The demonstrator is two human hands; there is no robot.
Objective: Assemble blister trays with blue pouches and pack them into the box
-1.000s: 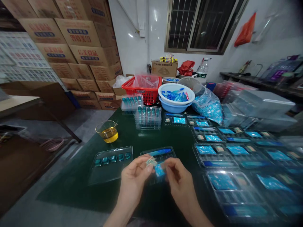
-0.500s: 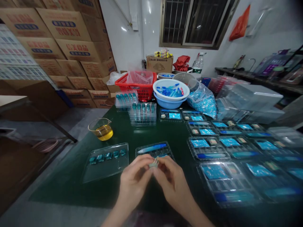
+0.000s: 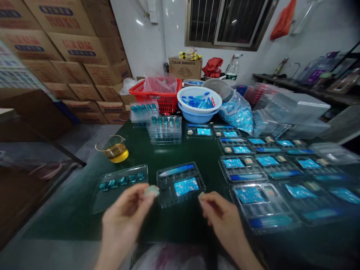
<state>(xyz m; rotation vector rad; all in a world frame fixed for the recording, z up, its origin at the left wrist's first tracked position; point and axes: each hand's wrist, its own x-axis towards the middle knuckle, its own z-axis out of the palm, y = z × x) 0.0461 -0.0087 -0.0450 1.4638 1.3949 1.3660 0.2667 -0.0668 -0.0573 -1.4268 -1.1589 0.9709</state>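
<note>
Fingertips of left hand (image 3: 123,221) pinch a small pale pad (image 3: 152,190) at nine o'clock of the clear tray (image 3: 168,195). Right hand (image 3: 225,221) is pinched shut, contents indeterminate. Advise seating pad flat, clear of blue packet (image 3: 185,186).

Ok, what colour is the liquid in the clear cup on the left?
Amber-yellow liquid, clearest in the head view.

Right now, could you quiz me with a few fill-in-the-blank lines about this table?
The glass cup holds ___ liquid. The basket near the cardboard boxes is ___. The clear tray between the right hand and the left hand, which pinches a small pale piece, holds a ___ packet.
Missing words: yellow, red, blue.
</note>
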